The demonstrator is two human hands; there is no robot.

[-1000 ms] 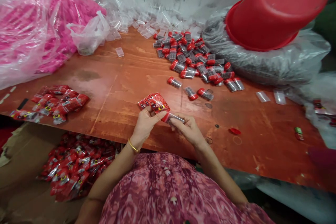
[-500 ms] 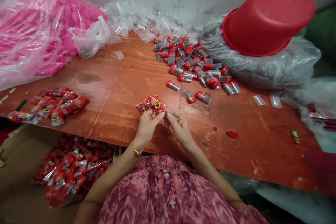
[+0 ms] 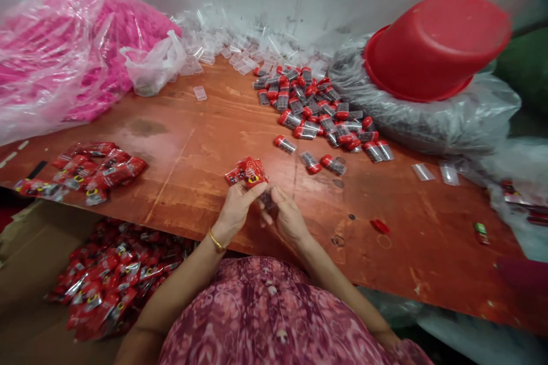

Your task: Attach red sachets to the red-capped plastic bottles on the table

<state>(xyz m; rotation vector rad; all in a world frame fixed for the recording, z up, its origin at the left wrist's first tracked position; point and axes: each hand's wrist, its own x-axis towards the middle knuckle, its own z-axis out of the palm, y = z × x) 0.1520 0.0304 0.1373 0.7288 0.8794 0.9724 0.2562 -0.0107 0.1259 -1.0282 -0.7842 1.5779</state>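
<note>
My left hand is closed around a few red printed plastic packets, which fan out beyond its fingertips above the front part of the table. My right hand is closed too, its fingertips meeting the packet from the right. Between the two hands shows a small transparent container with dark contents, partly covered by the fingers. I cannot tell how far it sits inside the packet. Past the hands lie loose red-capped containers, with a larger heap of the same kind behind them.
Filled red packets lie at the table's left edge, above a cardboard box holding many more. Transparent plastic pieces are heaped along the wall. A pink-filled bag stands back left; a red bucket sits upside down on a bag at right.
The dark-filled container between my hands now shows more, below the packets. My right hand has shifted slightly down with its fingers lower, and the packets have tilted. The whole view has shifted slightly.
</note>
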